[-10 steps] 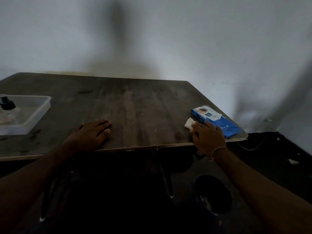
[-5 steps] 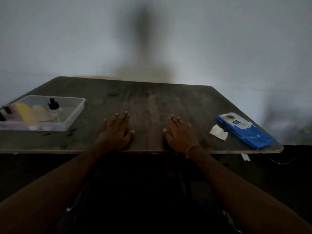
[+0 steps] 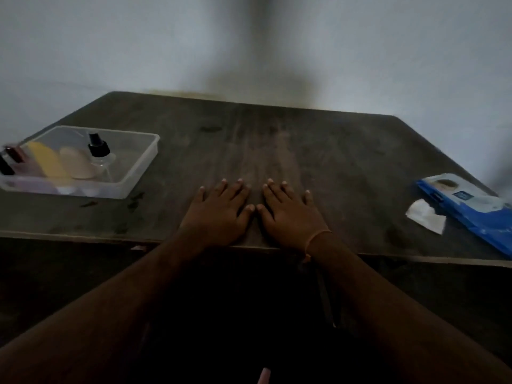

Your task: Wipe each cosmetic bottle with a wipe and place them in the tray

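Observation:
A clear plastic tray (image 3: pixel 144 159) stands at the table's left. Inside it lie several cosmetic bottles: a yellow one (image 3: pixel 48 159), a pale peach one (image 3: pixel 76 163), a clear spray bottle with a black cap (image 3: pixel 98 151) and dark-capped ones at the far left. A used white wipe (image 3: pixel 425 216) lies at the right beside a blue wipes pack (image 3: pixel 471 212). My left hand (image 3: pixel 219 210) and my right hand (image 3: pixel 289 213) rest flat, side by side, on the table near its front edge, thumbs almost touching, holding nothing.
The dark wooden table (image 3: pixel 277 145) stands against a pale wall. Its front edge runs just under my wrists. A thin band circles my right wrist (image 3: pixel 315 238). The space below the table is dark.
My right hand left the wipe by the blue pack and came to the middle. Both hands drew together, flat on the table. The view swung left, showing more of the tray.

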`<action>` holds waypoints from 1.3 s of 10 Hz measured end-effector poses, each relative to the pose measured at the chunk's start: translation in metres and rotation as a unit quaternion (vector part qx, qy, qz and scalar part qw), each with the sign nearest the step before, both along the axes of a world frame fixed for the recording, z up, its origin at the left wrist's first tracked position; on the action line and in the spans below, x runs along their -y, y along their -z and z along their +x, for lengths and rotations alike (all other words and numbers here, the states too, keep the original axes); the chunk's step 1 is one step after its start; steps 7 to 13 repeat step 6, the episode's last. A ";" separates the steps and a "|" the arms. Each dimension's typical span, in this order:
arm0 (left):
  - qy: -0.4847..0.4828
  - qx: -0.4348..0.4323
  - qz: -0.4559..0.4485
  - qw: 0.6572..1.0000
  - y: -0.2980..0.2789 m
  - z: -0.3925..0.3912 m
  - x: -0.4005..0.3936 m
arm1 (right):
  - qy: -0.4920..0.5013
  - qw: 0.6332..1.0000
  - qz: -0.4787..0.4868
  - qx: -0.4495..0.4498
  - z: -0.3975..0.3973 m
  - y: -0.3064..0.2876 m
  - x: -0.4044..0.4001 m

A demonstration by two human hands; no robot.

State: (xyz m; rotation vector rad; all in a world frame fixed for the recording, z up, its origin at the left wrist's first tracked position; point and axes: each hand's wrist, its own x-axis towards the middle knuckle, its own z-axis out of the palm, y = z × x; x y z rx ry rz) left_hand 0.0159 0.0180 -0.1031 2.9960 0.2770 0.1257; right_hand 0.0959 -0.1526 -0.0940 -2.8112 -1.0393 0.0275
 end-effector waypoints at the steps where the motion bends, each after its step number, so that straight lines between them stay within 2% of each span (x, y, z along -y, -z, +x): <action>1: 0.003 0.017 0.014 1.000 0.000 -0.002 0.001 | 0.003 1.000 -0.005 0.027 0.001 0.000 0.002; 2: 0.018 0.036 0.020 0.999 0.011 -0.004 -0.004 | -0.003 0.999 -0.011 0.035 0.000 0.009 -0.001; 4: 0.017 0.023 0.014 0.999 0.014 -0.010 0.001 | 0.017 1.000 -0.001 0.024 -0.006 0.010 0.004; 5: 0.005 0.007 -0.007 1.000 0.001 -0.008 -0.002 | 0.032 0.999 -0.008 -0.006 -0.004 -0.007 0.002; 6: 0.004 0.018 -0.033 0.999 -0.037 -0.003 -0.008 | 0.014 1.000 0.009 -0.002 0.006 -0.057 -0.006; 13: 0.004 0.018 -0.033 0.999 -0.037 -0.003 -0.008 | 0.014 1.000 0.009 -0.002 0.006 -0.057 -0.006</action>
